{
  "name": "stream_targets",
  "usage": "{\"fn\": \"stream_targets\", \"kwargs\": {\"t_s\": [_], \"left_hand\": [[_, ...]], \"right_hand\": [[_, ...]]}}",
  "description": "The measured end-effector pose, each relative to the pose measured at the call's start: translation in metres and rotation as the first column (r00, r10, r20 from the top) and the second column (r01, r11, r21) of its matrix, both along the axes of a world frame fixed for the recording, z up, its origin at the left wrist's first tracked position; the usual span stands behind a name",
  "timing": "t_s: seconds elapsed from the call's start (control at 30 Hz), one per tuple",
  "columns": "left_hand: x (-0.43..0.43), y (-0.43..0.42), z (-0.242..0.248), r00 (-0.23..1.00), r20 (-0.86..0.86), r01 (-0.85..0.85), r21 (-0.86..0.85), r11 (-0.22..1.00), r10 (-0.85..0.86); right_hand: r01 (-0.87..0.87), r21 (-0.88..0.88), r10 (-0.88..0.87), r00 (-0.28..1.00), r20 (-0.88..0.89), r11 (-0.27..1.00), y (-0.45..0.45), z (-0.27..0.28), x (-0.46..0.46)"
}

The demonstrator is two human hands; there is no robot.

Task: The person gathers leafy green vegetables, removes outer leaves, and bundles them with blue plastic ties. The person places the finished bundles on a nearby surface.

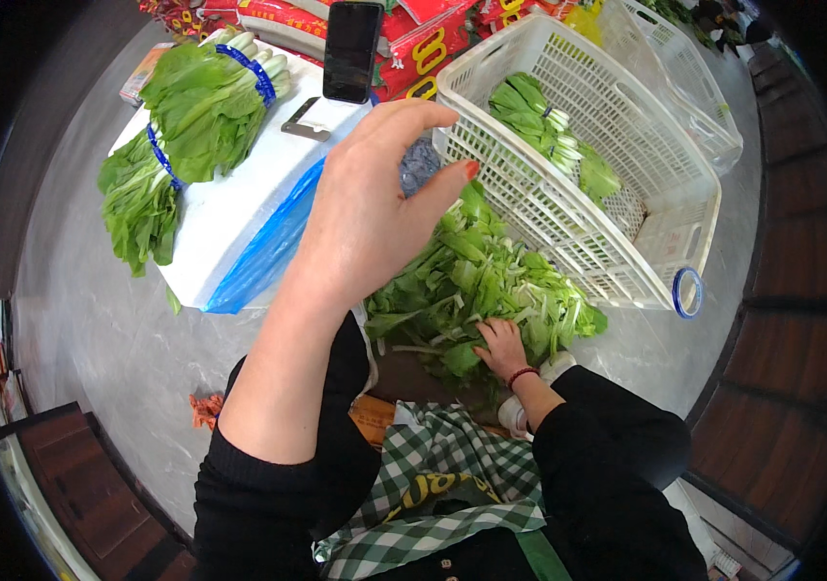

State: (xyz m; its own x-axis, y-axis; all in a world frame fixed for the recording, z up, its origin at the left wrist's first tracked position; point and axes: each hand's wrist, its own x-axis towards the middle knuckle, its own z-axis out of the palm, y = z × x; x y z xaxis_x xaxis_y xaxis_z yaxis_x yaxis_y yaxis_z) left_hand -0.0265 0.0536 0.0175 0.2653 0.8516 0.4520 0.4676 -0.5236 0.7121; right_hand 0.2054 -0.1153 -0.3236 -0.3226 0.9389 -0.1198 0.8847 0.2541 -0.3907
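Note:
My left hand [377,196] is raised close to the camera with thumb and fingers apart, and nothing shows between them. Part of the pile below is hidden behind it. My right hand [504,350] rests at the near edge of a heap of loose leafy greens [500,276], fingertips among the leaves; whether it grips a leaf is unclear. Two bunches of greens [203,109], bound with blue tape, lie on a white foam box [217,225]. Inside a white plastic crate [580,232] are more bunches of greens [540,123].
A phone [351,51] stands at the box's far edge near a small metal blade tool [306,127]. A blue plastic bag [268,240] drapes over the box's side. A blue tape roll [687,293] hangs on the crate's corner. Red printed sacks [420,54] lie behind.

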Motion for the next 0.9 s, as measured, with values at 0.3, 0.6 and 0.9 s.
{"fn": "stream_targets", "kwargs": {"t_s": [0.3, 0.6, 0.9], "left_hand": [[0.001, 0.001, -0.004, 0.999, -0.001, 0.041, 0.049, 0.998, -0.041], [0.002, 0.005, -0.003, 0.999, -0.043, 0.013, -0.026, 1.000, -0.014], [0.002, 0.006, -0.003, 1.000, -0.009, 0.026, 0.031, 0.999, -0.025]], "right_hand": [[0.370, -0.239, -0.273, 0.893, 0.358, 0.898, 0.038, -0.006, 0.043], [0.353, 0.045, -0.355, 0.934, 0.042, 0.934, 0.136, 0.004, -0.035], [0.398, 0.181, -0.324, 0.885, -0.335, 0.899, 0.105, 0.008, -0.040]]}}
